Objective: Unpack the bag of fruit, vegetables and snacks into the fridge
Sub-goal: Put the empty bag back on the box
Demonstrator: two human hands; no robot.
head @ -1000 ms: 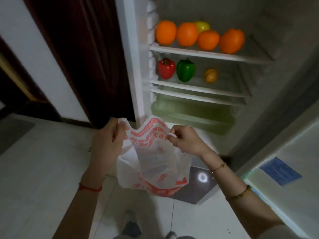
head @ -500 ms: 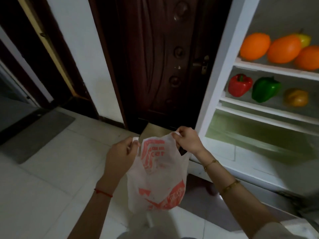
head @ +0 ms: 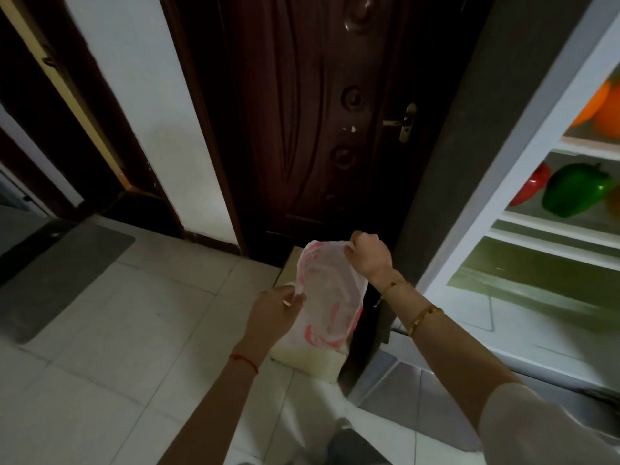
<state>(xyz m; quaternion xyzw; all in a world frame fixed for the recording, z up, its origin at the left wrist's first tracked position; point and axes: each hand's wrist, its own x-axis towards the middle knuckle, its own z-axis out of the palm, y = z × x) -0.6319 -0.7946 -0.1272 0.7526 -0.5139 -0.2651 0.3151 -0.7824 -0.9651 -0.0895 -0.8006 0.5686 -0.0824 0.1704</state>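
A thin white plastic bag with red print (head: 327,297) hangs between my hands, limp and flat. My left hand (head: 273,312) pinches its near rim, and my right hand (head: 369,255) grips the far rim higher up. The open fridge (head: 523,182) stands at the right. On its upper shelf lie oranges (head: 604,112). One shelf below sit a red pepper (head: 531,189) and a green pepper (head: 573,191). What the bag holds cannot be seen.
A dark wooden door (head: 318,122) with a brass handle (head: 406,122) stands straight ahead. A pale box (head: 312,357) sits on the tiled floor under the bag. A grey mat (head: 57,273) lies at the left. The fridge's green crisper drawer (head: 536,276) is low right.
The view has swung left, away from the fridge toward the door. The bag has moved left with my hands, and my right hand now holds its rim higher than the left.
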